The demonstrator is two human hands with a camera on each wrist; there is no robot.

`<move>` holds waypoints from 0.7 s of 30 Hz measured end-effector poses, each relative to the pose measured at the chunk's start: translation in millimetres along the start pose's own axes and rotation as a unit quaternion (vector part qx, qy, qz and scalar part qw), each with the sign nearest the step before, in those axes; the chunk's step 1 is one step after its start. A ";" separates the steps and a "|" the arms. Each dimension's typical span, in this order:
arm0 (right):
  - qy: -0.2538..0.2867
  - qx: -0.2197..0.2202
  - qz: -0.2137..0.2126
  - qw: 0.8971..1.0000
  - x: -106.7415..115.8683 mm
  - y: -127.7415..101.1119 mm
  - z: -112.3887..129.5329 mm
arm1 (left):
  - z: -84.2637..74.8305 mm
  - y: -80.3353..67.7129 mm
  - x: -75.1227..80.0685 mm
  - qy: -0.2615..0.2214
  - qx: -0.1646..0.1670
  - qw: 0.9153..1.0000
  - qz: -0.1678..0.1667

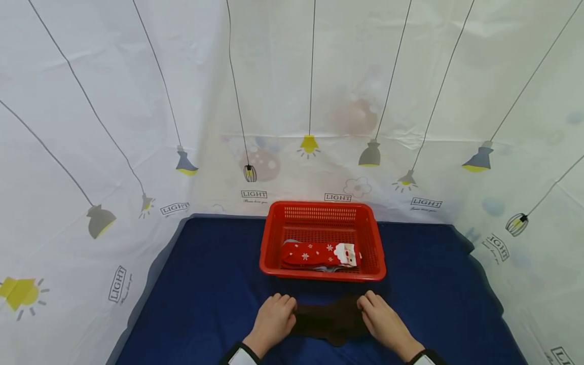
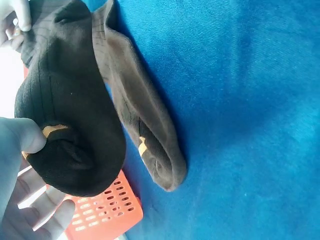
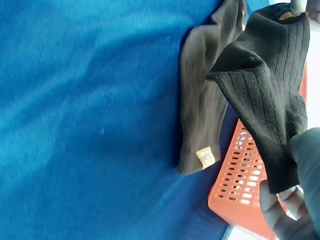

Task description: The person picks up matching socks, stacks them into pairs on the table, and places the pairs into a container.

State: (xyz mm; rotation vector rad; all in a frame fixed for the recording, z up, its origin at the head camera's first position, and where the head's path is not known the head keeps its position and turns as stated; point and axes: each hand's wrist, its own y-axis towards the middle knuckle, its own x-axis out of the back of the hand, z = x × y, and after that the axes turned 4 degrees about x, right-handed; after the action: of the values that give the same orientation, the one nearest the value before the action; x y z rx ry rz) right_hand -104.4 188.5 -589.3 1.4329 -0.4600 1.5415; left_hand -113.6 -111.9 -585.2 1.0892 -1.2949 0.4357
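While my left hand point(image 1: 272, 320) pinches the toe end of a dark brown sock point(image 2: 70, 115) and my right hand point(image 1: 382, 320) grips its cuff end, I keep it stretched between them, lifted just above its mate point(image 2: 145, 135), which lies flat on the blue cloth point(image 1: 205, 289) beneath; just beyond my fingers stands a red basket point(image 1: 269, 253), holding a folded red Santa sock point(image 1: 319, 253) over something grey.

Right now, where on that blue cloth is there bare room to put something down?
Bare blue cloth lies left of the red basket, up to the white curtain, and likewise right of the basket. It is crowded in front: the left hand and right hand hold brown socks against the basket's near rim.
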 end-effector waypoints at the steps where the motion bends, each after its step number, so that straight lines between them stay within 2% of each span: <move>1: 0.003 0.004 -0.004 1.000 -0.4 -1.1 1.4 | 0.2 -1.3 1.9 -0.004 0.004 1.000 0.008; 7: 0.009 0.022 -0.010 1.000 -7.3 -3.5 4.3 | 3.3 -5.2 3.2 -0.030 0.029 0.998 0.051; 16: -0.016 -0.001 -0.004 1.000 -21.5 10.3 -9.6 | 11.9 4.3 -19.9 -0.026 0.030 0.999 0.017; 21: -0.029 -0.003 -0.017 0.999 -31.1 16.0 -18.3 | 17.7 10.2 -33.3 -0.035 0.062 0.997 0.027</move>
State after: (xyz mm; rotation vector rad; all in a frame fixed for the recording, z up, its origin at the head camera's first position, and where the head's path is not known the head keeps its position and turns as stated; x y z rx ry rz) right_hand -131.9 183.6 -617.2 1.4773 -0.4711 1.4733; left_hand -140.6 -111.9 -613.3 1.1839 -1.3763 0.5273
